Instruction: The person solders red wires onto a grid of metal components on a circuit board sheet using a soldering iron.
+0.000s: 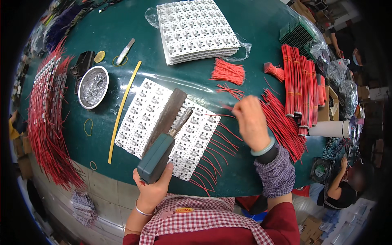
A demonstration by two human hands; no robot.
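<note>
My left hand point(153, 185) is closed around the green handle of a soldering iron point(157, 157). Its metal tip rests over a white circuit board panel point(190, 153) covered with small parts. A dark flat bar point(163, 122) lies across that panel, left of the iron. Several red wires point(212, 161) stick out from the panel's right edge. Above the right edge, my right hand point(251, 122) is pinched closed, with a blurred bit of red wire point(227, 107) at its fingertips.
Farther back stands a stack of white panels point(196, 30). Loose red wires point(281, 122) and bundles point(300, 79) lie right, beside a white cylinder point(330, 129). To the left are a metal bowl point(107, 87), a yellow strip point(124, 112), a knife point(125, 52) and a wired board pile point(49, 118).
</note>
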